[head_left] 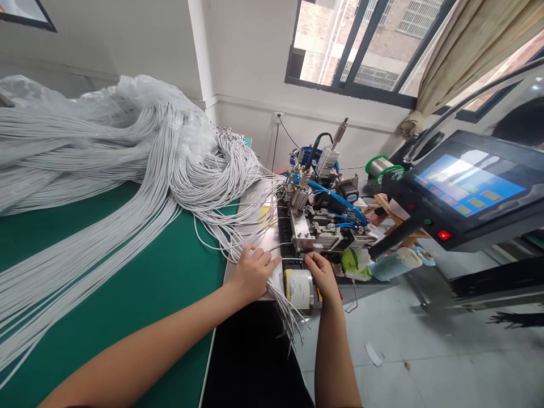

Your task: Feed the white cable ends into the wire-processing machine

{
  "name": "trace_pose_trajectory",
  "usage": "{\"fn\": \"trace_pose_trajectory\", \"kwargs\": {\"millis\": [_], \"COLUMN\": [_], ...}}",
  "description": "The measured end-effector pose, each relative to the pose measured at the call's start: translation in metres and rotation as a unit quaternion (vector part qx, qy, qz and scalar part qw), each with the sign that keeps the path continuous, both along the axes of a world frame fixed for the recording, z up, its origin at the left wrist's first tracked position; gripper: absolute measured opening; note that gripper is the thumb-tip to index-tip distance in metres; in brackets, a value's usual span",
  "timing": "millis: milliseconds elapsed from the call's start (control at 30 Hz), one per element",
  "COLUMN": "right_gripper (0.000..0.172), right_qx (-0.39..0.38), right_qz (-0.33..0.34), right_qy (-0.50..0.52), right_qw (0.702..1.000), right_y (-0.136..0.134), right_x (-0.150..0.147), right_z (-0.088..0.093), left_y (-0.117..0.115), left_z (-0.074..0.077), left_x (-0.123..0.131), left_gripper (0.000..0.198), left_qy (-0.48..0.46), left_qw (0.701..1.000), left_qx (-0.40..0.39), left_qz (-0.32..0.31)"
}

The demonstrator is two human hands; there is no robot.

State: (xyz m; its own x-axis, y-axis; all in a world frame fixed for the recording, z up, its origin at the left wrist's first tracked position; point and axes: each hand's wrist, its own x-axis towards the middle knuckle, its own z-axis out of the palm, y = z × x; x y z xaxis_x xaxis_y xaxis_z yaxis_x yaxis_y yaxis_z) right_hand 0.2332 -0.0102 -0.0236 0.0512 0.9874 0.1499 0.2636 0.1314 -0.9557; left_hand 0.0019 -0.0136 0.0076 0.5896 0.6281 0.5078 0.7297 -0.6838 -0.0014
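Just past the right edge of the green bench (178, 255), we span one pale cable (292, 259) — right hand (321, 274) pinching one side, left hand (254, 274) seemingly gripping the other — best kept straight, level and lightly taut.

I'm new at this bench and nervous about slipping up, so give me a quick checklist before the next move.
1. Cable straight: ok; the white cable runs straight between the left hand and right hand.
2. Cable seated in the machine: cannot tell; too small to make out.
3. Control screen lit: ok.
4. Red light normal: cannot tell; lit, meaning unclear.
5. Loose cable ends tidy: not ok; splayed beside the roll.
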Motion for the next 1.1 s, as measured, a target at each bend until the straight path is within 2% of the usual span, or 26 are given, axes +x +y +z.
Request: {"fn": "trace_pose_trajectory", "kwargs": {"millis": [300, 500, 733, 867, 1000, 1100], "right_gripper": [0.031, 0.032, 0.041, 0.041, 0.04, 0.035], "right_qx": [-0.071, -0.092, -0.084, -0.055, -0.003, 0.012], "right_qz": [-0.004, -0.014, -0.031, -0.068, -0.144, -0.166], "right_qy": [0.129, 0.187, 0.15, 0.071, -0.008, -0.044], "right_qw": [0.989, 0.978, 0.985, 0.994, 0.99, 0.985], "right_y": [0.003, 0.001, -0.003, -0.012, -0.034, -0.058], "right_x": [-0.002, -0.006, -0.007, -0.004, 0.001, 0.001], "right_z": [-0.014, -0.012, -0.008, -0.002, 0.013, 0.027], "left_y": [-0.002, -0.003, -0.005, -0.005, -0.005, -0.005], "left_z": [0.0, 0.001, 0.001, -0.001, -0.002, -0.001], "left_x": [0.003, 0.003, 0.003, 0.002, 0.001, 0.001], "left_gripper": [0.038, 0.039, 0.04, 0.038, 0.037, 0.036], "left_qy": [0.003, 0.0, -0.024, -0.039, -0.04, -0.045], "left_qw": [1.0, 1.0, 0.999, 0.999, 0.999, 0.999], "left_qx": [0.008, 0.01, 0.014, 0.015, 0.011, 0.01], "left_qz": [0.024, 0.029, 0.027, 0.023, 0.018, 0.025]}}
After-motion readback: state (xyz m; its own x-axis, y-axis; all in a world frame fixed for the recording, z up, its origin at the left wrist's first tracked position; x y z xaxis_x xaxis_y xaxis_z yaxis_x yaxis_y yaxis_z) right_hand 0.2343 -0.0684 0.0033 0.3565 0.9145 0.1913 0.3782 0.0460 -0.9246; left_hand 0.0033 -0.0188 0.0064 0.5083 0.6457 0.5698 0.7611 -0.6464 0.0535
